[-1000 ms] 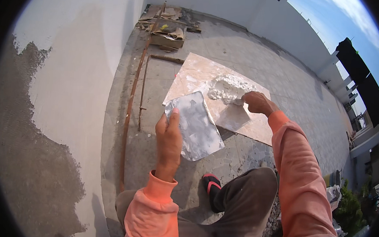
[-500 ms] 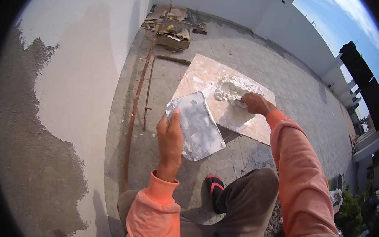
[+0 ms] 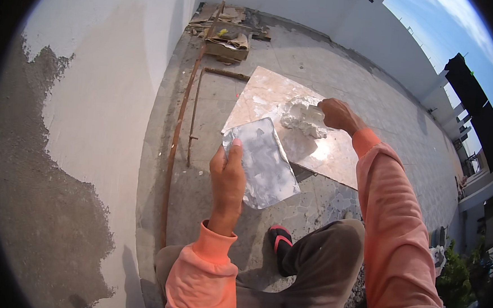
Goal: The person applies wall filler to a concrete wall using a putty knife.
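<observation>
My left hand (image 3: 228, 178) grips a rectangular metal plastering trowel (image 3: 263, 163) with its thumb on the near face. The plate is smeared with white plaster, and any handle behind it is hidden. My right hand (image 3: 340, 115) is closed on a putty knife (image 3: 309, 112), whose blade is coated with plaster and rests at the wet white plaster pile (image 3: 304, 127). That pile lies on a pale pinkish tile board (image 3: 261, 90), which sits in front of me, partly behind the trowel.
Left of me rises a wall (image 3: 100, 105), part white coat, part rough grey (image 3: 46, 198). Rusty pipes (image 3: 179, 127) run along the floor beside it. A carton (image 3: 227, 50) and scraps lie at the far corner. My sandalled foot (image 3: 279, 243) is below the board.
My right hand has risen slightly away from me, and the putty knife's blade now shows against the plaster. My left hand and the trowel have shifted a little to the right.
</observation>
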